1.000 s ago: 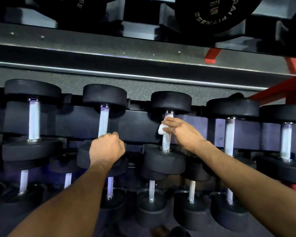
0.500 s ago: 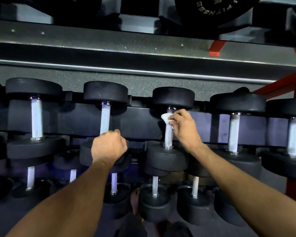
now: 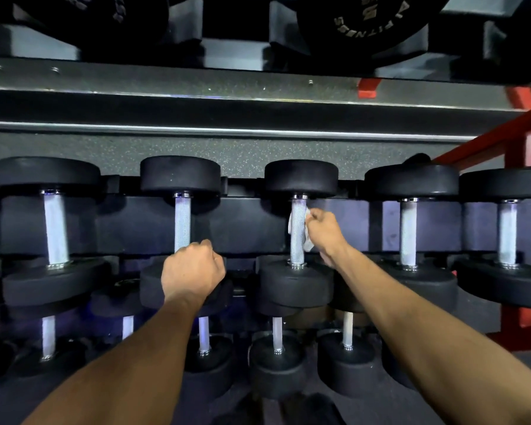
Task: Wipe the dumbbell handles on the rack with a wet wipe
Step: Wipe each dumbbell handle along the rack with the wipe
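Against third handle [image 3: 298, 231]: wipe [image 3: 306, 237] pinched by right hand [image 3: 327, 233].

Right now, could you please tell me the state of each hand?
Left hand: closed around the lower end of a dumbbell handle.
Right hand: holding the wet wipe against the neighbouring handle.

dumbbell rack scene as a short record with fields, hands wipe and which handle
wipe: white wet wipe pressed to the right side of a handle
handle being wiped: third dumbbell handle from left, middle row
right hand: holds the wipe against that handle
left hand: fist at the lower end of the second dumbbell handle
rack: dumbbells on rows above and below
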Demonstrator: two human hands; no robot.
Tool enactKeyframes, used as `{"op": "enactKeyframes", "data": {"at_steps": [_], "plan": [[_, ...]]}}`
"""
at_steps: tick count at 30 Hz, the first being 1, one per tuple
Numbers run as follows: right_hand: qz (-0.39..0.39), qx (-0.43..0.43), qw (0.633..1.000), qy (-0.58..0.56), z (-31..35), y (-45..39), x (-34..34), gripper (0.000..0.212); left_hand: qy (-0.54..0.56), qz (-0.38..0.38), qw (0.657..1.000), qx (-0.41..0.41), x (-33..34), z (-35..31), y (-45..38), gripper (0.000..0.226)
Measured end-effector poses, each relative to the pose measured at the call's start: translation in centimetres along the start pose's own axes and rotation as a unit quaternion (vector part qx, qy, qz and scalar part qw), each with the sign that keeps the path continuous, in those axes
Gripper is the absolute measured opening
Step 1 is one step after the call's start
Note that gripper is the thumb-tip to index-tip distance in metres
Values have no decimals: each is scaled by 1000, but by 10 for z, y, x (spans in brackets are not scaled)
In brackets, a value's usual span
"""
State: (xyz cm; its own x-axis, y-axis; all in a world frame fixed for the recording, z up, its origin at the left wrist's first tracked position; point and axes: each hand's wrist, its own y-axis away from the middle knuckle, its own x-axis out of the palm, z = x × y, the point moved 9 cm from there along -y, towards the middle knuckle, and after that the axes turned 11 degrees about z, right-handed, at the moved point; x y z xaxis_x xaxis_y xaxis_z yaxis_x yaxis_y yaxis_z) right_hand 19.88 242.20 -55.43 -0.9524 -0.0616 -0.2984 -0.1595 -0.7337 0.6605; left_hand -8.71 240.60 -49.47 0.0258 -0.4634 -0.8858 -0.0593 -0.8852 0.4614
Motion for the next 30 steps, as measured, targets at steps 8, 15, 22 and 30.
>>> {"op": "enactKeyframes", "data": {"at_steps": [8, 15, 22, 30], "plan": [[88, 98, 959, -249, -10, -5, 19, 32, 6, 1, 1000, 0, 0, 0, 2, 15], [183, 102, 945, -252, -31, 1, 44, 70, 1, 1, 1000, 1, -1, 0, 3, 16], [99, 53, 994, 5, -28, 24, 20, 54, -5, -7, 1000, 0, -4, -2, 6, 18], [-10, -26, 999, -31, -40, 49, -28, 19, 34, -47, 998, -3, -13, -5, 16, 24]]}}
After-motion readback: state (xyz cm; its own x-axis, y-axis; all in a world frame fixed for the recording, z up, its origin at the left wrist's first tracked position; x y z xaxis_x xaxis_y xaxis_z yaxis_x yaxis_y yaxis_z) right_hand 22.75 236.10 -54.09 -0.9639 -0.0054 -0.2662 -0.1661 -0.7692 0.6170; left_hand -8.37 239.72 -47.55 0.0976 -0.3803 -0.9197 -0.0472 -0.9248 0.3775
